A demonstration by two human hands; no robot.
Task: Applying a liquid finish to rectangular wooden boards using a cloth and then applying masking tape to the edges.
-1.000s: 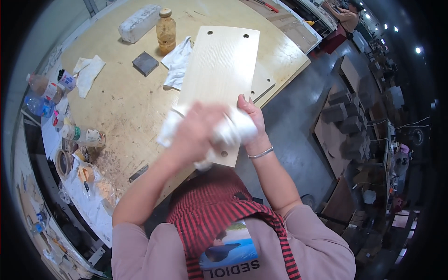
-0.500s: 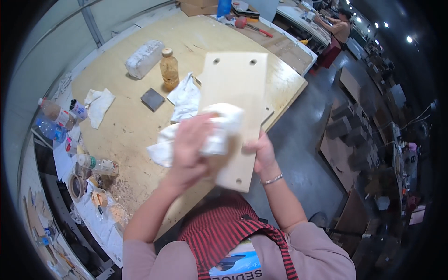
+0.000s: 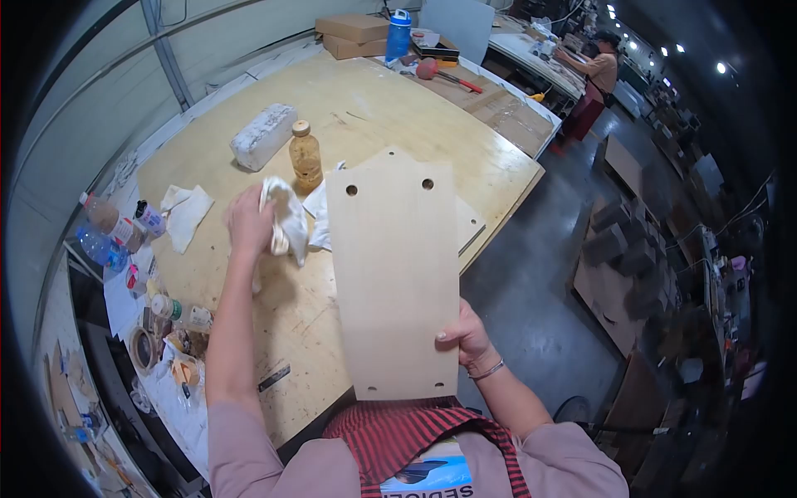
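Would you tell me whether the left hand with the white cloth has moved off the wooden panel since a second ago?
Yes. The left hand with the white cloth has left the wooden panel, going left toward the amber bottle.

Both forearms enter from the lower edge, sleeves covering the upper arms. The left arm extends straight forward, its left hand (image 3: pixel 249 222) raised with the fingers closed in a grasp, the back of the hand facing the camera. The right arm is bent close to the torso; the right hand (image 3: pixel 465 336) pinches with the thumb on top, a bracelet at the wrist.
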